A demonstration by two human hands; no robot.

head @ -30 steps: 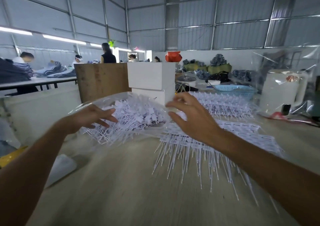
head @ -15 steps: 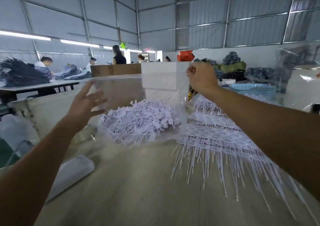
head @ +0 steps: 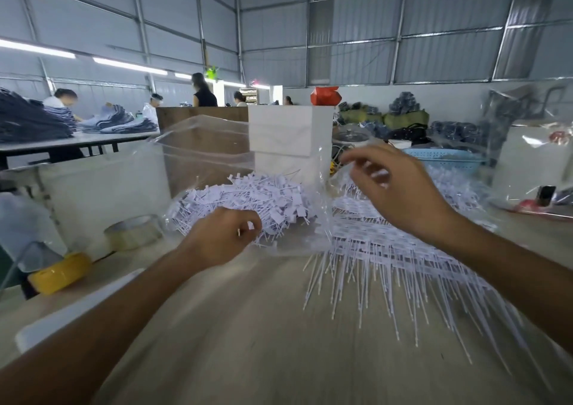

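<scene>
My left hand [head: 221, 238] curls its fingers, pinching loose tag fasteners [head: 248, 197] at the pile's six o'clock edge, inside the clear plastic bag [head: 210, 147]. My right hand [head: 393, 197], at the pile's three o'clock, is blurred and half spread; I cannot tell whether it holds the bag.

We looked through one wide-angle camera worn on the head. It faced forward and a little downward across the wooden table [head: 242, 352]. Both forearms came in from the bottom corners. The left hand [head: 217, 238] and right hand [head: 400, 193] sat close to the lens at mid-frame, by the white tags [head: 266, 197]. Farther off, the view reached the hall's metal wall [head: 434, 48], whose lines bent toward the edges.
</scene>
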